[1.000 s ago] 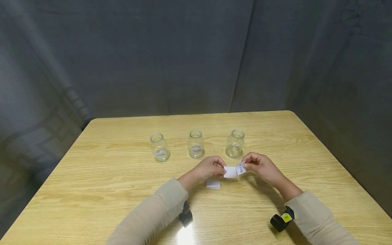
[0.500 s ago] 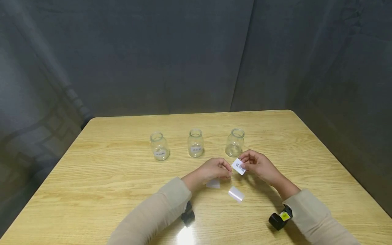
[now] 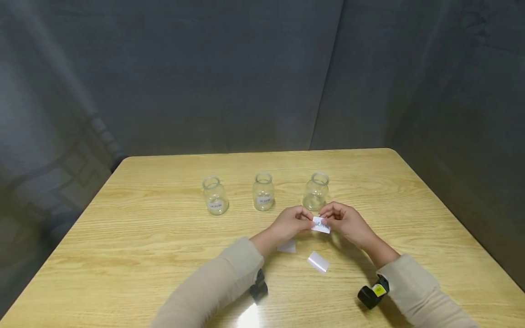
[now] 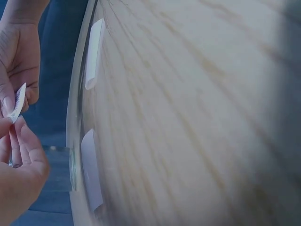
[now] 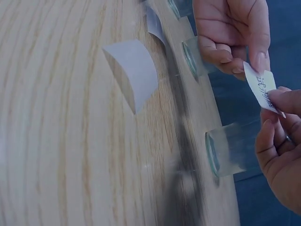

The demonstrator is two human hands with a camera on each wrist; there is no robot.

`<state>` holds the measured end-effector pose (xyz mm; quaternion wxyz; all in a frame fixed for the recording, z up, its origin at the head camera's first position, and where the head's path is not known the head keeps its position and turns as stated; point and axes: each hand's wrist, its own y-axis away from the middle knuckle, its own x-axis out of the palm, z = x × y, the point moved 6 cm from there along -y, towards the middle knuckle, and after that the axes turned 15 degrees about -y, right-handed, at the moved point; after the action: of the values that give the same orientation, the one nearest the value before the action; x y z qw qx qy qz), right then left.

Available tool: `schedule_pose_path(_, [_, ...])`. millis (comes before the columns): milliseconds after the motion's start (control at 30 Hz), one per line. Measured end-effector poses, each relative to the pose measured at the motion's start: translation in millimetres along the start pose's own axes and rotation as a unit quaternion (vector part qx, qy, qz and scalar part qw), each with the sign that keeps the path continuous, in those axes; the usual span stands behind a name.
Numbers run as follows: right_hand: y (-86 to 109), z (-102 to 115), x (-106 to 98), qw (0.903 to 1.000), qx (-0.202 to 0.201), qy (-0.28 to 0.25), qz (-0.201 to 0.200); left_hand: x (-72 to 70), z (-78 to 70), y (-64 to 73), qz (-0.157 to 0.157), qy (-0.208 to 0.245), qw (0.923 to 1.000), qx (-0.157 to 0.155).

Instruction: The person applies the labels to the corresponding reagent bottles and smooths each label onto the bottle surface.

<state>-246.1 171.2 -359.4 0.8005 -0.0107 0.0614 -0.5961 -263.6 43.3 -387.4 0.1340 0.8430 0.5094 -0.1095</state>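
A small white label (image 3: 320, 225) with dark handwriting is held between both hands, above the table and in front of the right-hand jar. My left hand (image 3: 292, 223) pinches its left edge with thumb and fingertips. The other end is pinched by my right hand (image 3: 346, 222). In the right wrist view the label (image 5: 259, 85) bends slightly between the two thumbs. Behind the hands stands a glass jar (image 3: 316, 191) with no label showing on it. The middle jar (image 3: 263, 189) and the left jar (image 3: 214, 193) each carry a similar written label low on the front.
Two pieces of blank backing paper lie on the wooden table (image 3: 123, 255): a curled one (image 3: 318, 262) in front of the hands, another (image 3: 287, 246) partly behind the left forearm. Dark curtains (image 3: 221, 77) hang behind the table and at its sides.
The label came off its backing paper, which dropped onto the table below the hands. My left hand then moved right and took hold of the label's free edge.
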Motion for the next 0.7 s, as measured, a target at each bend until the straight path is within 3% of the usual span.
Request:
schedule_pose_path(300, [-2.6,-10,-13,0.9969,0.031,-0.004,-0.072,-2.5,2.1,-10.0,-0.042,-0.008,0.9989,-0.019])
schedule_pose_path(533, [-8.7,-19,-22,0.9954,0.03,0.013,-0.09,-1.1,3.9,-19.5,-0.068,-0.009,0.9972,-0.029])
schedule_pose_path(700, [-13.5,-20,-26,0.992,0.037,0.036,-0.115,-2.8,3.6,-26.5,-0.098,-0.04,0.9941,-0.026])
